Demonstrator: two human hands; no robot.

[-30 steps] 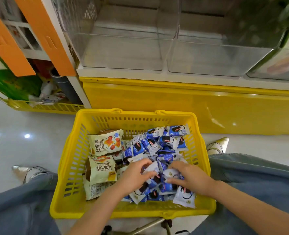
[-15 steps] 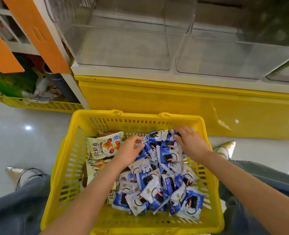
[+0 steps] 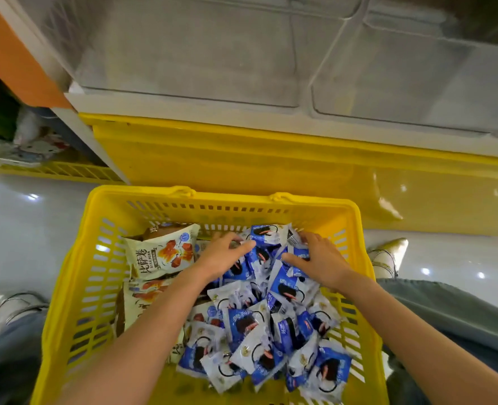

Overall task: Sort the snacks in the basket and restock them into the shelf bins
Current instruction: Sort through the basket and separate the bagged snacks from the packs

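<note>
A yellow slotted basket [image 3: 75, 287] stands on the floor in front of me. Several blue-and-white snack packets [image 3: 259, 331] are piled in its middle and right. Cream packets with an orange picture [image 3: 163, 254] lie along its left side. My left hand [image 3: 222, 257] and my right hand [image 3: 319, 260] rest on the far end of the blue pile, fingers spread and bent over the packets from both sides. Whether either hand holds a packet is not clear. Two clear shelf bins, the left bin [image 3: 189, 54] and the right bin [image 3: 417, 74], sit above with nothing in them.
A yellow cabinet front [image 3: 271, 168] runs below the bins. Another yellow basket [image 3: 51, 169] with toys stands at the far left under an orange panel [image 3: 13, 54]. My knees in grey trousers flank the basket on a glossy white floor.
Both hands moved from the near end of the blue pile to its far end and closed in toward each other. The view moved closer to the basket and shelf.
</note>
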